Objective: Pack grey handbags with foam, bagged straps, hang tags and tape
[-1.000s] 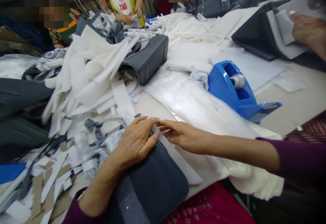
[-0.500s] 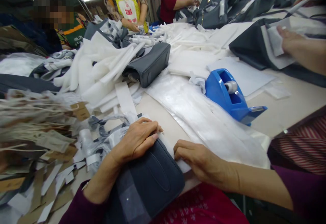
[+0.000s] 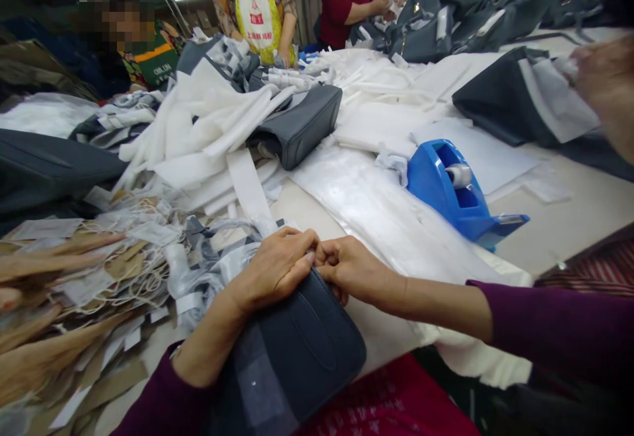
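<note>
A dark blue-grey leather bag (image 3: 297, 350) lies at the table's near edge, right in front of me. My left hand (image 3: 275, 267) rests curled on its top edge, fingers pressed down on it. My right hand (image 3: 351, 267) meets it from the right, fingers pinched together at the same top edge of the bag. A white foam strip that wraps that edge is mostly hidden under both hands. A stack of white foam sheets (image 3: 396, 224) lies just to the right of my hands.
A blue tape dispenser (image 3: 458, 191) stands right of centre. White foam strips (image 3: 208, 132) and a grey bag (image 3: 302, 129) are heaped behind. Paper tags and scraps (image 3: 74, 277) cover the left. Other people work at the far side; a co-worker's hand (image 3: 604, 86) handles a dark bag at the right.
My right hand drew back along the bag's right edge, then returned to meet my left hand at the top edge. A bundle of tags swept in at the left.
</note>
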Available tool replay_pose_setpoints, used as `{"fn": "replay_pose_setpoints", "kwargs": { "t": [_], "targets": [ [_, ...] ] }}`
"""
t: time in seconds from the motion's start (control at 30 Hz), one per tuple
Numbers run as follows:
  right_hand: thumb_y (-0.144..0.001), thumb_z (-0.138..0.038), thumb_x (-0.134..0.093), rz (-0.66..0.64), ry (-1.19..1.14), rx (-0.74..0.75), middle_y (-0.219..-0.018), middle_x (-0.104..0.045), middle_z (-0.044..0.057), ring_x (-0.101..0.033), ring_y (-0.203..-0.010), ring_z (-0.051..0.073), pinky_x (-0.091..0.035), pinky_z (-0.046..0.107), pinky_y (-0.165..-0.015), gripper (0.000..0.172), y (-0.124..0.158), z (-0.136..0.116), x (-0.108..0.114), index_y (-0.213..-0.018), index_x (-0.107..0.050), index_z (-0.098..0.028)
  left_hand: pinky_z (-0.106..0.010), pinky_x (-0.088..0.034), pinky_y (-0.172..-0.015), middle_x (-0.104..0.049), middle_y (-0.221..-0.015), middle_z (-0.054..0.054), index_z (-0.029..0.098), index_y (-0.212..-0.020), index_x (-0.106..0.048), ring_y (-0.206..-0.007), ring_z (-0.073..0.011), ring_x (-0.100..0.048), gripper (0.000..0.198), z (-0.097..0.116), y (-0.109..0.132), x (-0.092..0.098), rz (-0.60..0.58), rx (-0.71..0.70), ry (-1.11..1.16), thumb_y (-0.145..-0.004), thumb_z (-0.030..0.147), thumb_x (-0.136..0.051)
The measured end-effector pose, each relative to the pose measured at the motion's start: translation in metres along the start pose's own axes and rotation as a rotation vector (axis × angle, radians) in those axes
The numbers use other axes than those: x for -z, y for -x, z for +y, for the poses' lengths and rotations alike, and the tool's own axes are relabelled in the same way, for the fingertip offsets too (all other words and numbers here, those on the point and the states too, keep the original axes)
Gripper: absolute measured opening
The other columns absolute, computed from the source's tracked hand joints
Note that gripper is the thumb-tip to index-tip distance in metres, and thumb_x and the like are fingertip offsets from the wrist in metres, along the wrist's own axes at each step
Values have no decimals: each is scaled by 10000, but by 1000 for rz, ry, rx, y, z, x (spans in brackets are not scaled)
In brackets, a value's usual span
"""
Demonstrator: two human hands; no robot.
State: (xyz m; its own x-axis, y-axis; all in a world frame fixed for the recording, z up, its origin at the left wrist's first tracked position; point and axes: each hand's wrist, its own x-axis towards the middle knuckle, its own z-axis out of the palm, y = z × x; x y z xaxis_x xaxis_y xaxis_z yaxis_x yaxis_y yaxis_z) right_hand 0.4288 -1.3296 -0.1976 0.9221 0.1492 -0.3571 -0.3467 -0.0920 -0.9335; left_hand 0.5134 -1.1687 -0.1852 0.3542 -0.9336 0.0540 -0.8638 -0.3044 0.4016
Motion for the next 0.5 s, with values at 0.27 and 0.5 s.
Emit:
{"fn": "replay_pose_setpoints", "kwargs": {
  "t": [0.27, 0.5],
  "targets": [
    [-683, -390, -730, 172, 240, -37, -1320, -474, 147, -493, -1199, 293, -422, 461, -988, 904, 55, 15, -21, -1438, -267, -209, -361, -363, -889, -609, -798, -33, 181, -774, -566, -805, -176, -522, 313, 6, -9, -5, -57, -21, -241, -960, 253, -325],
    [-614, -244, -722, 143, 29, -10, -1339, -463, 105, -554, -1153, 265, -451, 427, -986, 988, 41, 31, -36, -1431, -167, -266, -359, -360, -861, -639, -770, -32, 175, -745, -563, -781, -172, -525, 264, 20, -11, -8, -12, -23, -348, -937, 230, -389]
  ]
}}
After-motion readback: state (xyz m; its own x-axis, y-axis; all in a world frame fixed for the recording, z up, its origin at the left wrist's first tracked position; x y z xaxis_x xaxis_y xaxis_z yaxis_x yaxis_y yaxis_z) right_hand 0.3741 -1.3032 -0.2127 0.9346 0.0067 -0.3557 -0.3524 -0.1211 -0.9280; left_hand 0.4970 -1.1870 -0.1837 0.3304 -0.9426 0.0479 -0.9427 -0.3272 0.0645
